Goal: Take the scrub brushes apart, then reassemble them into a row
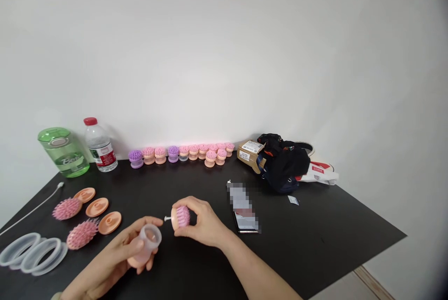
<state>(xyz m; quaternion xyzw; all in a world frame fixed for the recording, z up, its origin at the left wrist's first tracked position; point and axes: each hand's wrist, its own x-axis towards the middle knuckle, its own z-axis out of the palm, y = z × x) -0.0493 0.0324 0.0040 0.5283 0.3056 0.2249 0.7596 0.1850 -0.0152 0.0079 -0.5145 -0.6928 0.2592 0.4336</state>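
My left hand (129,248) is wrapped round a translucent cup-shaped part (151,237) with a peach-coloured base, its round opening tilted up. Just to the right, my right hand (203,225) grips a small round brush head (182,217) with pink bristles and a peach rim. A thin white stem sticks out of that brush head towards the cup, and the two pieces are apart. Left of my left hand lie two pink bristle pads (83,234), several peach discs (109,222) and a few translucent rings (41,255).
A row of finished-looking pink and purple round brushes (160,155) lines the wall. Behind on the left stand a green bottle (66,153) and a red-capped water bottle (103,148). A phone (245,209), a cardboard box (249,156) and a dark bag (285,167) occupy the right side.
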